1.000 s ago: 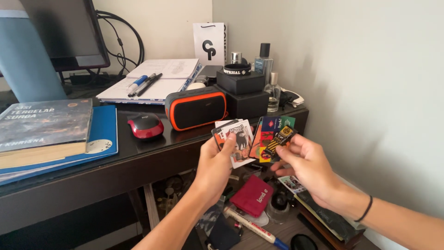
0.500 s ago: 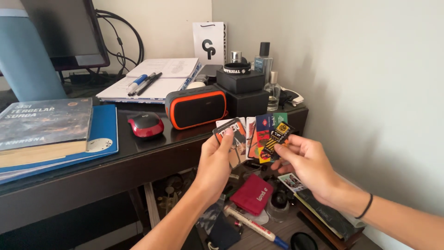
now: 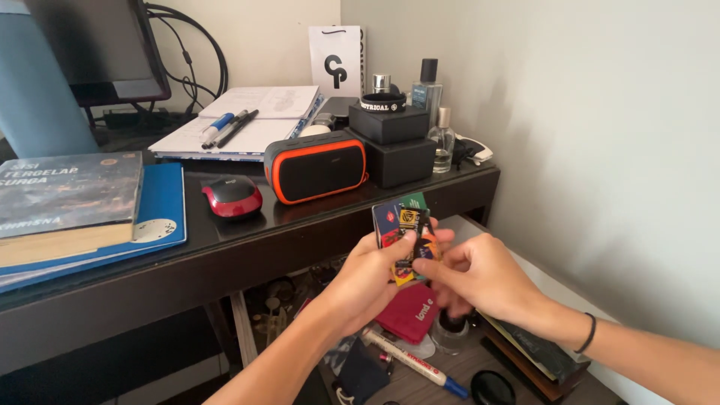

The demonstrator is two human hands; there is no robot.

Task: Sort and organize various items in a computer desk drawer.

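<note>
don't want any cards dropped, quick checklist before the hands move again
1. Both hands on the cards: ok. Left hand and right hand meet at the stack of cards.
2. Cards gathered together: ok, bunched and overlapping, not spread.
3. Edges squared up: not ok, a green card pokes out behind at a tilt.
4. Fingers' hold on the back of the stack: cannot tell, hidden.
5. Shelf below free for a dropped card: not ok, red pouch and marker lie there.
</note>
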